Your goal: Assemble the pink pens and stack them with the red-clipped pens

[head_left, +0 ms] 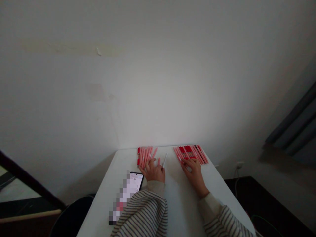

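Observation:
On the far left part of the white table lies a row of pink pens (146, 154) with red at its left end. My left hand (155, 171) lies over their near ends, palm down with fingers spread. A short length of another pink pen (159, 161) shows beyond its fingers, and a white pen (165, 159) lies beside its outer fingers. My right hand (194, 170) is at the near left of a second row of pink and red pens (198, 154). Its thumb and forefinger are pinched on a pink pen (178, 154) at that row's left end.
A phone (136, 180) with its screen lit lies left of my left forearm. The white table (181, 210) meets a pale wall (158, 82) at the back. A dark round-edged object (74, 215) stands left of the table; a curtain (293, 115) hangs on the right.

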`<state>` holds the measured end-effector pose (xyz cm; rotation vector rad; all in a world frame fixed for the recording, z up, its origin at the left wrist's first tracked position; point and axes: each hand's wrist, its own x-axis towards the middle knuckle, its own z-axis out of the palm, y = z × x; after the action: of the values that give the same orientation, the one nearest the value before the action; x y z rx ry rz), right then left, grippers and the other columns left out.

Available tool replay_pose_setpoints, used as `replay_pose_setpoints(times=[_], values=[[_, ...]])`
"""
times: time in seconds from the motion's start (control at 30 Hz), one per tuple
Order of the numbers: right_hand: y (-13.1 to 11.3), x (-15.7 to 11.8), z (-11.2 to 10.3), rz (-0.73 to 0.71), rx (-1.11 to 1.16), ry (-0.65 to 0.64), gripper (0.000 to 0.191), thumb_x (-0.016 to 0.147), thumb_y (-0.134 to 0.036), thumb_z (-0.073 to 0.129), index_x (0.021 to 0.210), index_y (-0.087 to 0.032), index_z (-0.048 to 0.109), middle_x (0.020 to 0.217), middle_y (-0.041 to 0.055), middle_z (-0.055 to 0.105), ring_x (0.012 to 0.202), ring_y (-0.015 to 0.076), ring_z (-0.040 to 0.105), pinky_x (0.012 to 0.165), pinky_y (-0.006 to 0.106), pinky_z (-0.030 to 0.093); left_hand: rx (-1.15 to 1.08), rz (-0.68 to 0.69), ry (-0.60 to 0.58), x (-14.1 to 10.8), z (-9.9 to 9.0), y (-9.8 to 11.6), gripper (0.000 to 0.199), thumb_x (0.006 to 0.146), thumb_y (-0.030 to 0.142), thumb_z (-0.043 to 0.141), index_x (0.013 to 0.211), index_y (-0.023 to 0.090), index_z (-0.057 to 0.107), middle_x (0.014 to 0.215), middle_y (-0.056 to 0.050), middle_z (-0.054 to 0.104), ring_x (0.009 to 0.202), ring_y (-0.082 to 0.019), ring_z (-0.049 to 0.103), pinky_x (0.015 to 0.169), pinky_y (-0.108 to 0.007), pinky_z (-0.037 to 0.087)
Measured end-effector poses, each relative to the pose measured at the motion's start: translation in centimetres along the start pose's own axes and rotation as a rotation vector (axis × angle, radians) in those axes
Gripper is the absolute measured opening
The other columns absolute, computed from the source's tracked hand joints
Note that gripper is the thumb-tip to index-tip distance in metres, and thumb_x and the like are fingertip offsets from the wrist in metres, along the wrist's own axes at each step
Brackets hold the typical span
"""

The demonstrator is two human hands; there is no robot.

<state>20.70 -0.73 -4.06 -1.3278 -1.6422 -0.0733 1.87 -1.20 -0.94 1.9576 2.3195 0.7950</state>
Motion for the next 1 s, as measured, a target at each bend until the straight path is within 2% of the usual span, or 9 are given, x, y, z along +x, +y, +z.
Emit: replay_pose_setpoints(times=[0.17, 0.3, 0.47, 0.6, 0.83, 1.0], values=[[-0.1, 0.0, 0.0, 0.006, 0.013, -0.014, 0.024, 0.085, -0.037, 0.054, 0.1, -0.024, 0.069, 0.081, 0.0051, 0.067, 0.089, 0.022, 0.051, 0.083, 0.039, 0.04, -0.028, 0.01, 0.039, 0.0, 0.2, -0.1, 0.01, 0.069, 0.026, 0.062, 0.07, 0.029, 0.072, 0.125, 0.001, 0.058, 0.125, -0.026, 0.038, 0.11, -0.062, 0.001], [0.1, 0.1, -0.1, 0.01, 0.004, -0.017, 0.025, 0.086, -0.037, 0.053, 0.099, -0.024, 0.069, 0.079, 0.0054, 0.066, 0.088, 0.022, 0.052, 0.082, 0.039, 0.041, -0.065, 0.025, 0.172, 0.0, 0.1, -0.1, 0.012, 0.072, 0.027, 0.061, 0.071, 0.03, 0.072, 0.12, 0.001, 0.061, 0.122, -0.026, 0.041, 0.111, -0.059, 0.008], [0.2, 0.1, -0.3, 0.011, -0.02, 0.012, 0.027, 0.086, -0.039, 0.052, 0.099, -0.024, 0.07, 0.086, 0.0062, 0.067, 0.089, 0.0218, 0.052, 0.081, 0.039, 0.041, -0.099, 0.02, 0.285, 0.4, 0.2, -0.6, 0.022, 0.082, 0.039, 0.052, 0.08, 0.03, 0.072, 0.122, -0.002, 0.061, 0.123, -0.027, 0.042, 0.11, -0.055, 0.013], [0.2, 0.1, -0.5, 0.026, -0.046, 0.026, 0.029, 0.087, -0.041, 0.05, 0.097, -0.023, 0.071, 0.087, 0.0073, 0.066, 0.087, 0.0217, 0.051, 0.08, 0.038, 0.039, -0.11, 0.014, 0.287, 0.9, 0.3, -1.2, 0.025, 0.082, 0.044, 0.051, 0.079, 0.03, 0.072, 0.124, -0.003, 0.059, 0.121, -0.026, 0.043, 0.106, -0.05, 0.021], [0.5, -0.1, -0.5, 0.04, -0.064, 0.032, 0.029, 0.087, -0.043, 0.051, 0.096, -0.024, 0.071, 0.086, 0.0069, 0.064, 0.085, 0.0213, 0.051, 0.079, 0.038, 0.037, -0.13, -0.001, 0.212, 1.1, -0.6, -1.4, 0.024, 0.083, 0.037, 0.05, 0.079, 0.028, 0.073, 0.129, -0.003, 0.055, 0.119, -0.03, 0.041, 0.1, -0.054, 0.025], [0.5, 0.0, -0.6, 0.044, -0.081, 0.041, 0.03, 0.087, -0.044, 0.05, 0.095, -0.024, 0.071, 0.083, 0.0071, 0.063, 0.083, 0.0214, 0.05, 0.078, 0.038, 0.038, -0.159, -0.009, 0.228, 1.1, -0.8, -1.2, 0.021, 0.081, 0.037, 0.054, 0.079, 0.027, 0.073, 0.126, -0.002, 0.056, 0.117, -0.03, 0.042, 0.099, -0.053, 0.029]])
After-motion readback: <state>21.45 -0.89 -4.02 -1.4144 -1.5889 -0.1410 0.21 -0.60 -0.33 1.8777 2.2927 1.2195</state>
